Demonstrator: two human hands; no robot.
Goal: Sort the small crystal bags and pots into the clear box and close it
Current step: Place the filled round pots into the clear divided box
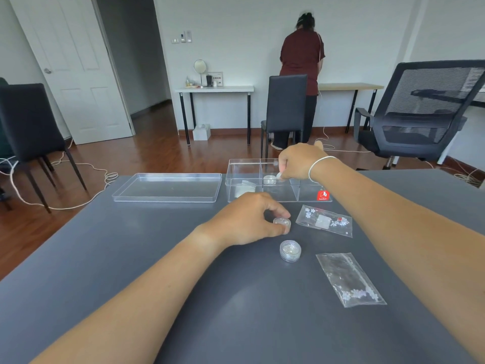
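On the left of the dark grey table (131, 258) the flat clear plastic lid (168, 187) lies open side up, well clear of the work; it should stay there until everything is sorted. Next comes the left hand (246, 222), its fingers (282, 214) curled snugly around a small round clear pot of crystals (282, 223) that sits on or just above the table. A light pinch on the pot's wall is enough; keeping it level seems wise in case its cap is loose.

Just below it a second small round clear pot (290, 250) stands untouched. Beyond, the clear plastic divided box (278, 179) already holds something white in its left compartment. The right hand (299, 161) reaches into the middle compartment, fingers pinched narrow at a third round clear pot (270, 179); whether they grip it or have let go, I cannot tell. That pot should be set flat against the floor of the compartment, leaving room beside it.

To the right, two clear plastic bags wait on the table: one with white flower crystals and a red speck (325, 220), and a longer one (350, 279).
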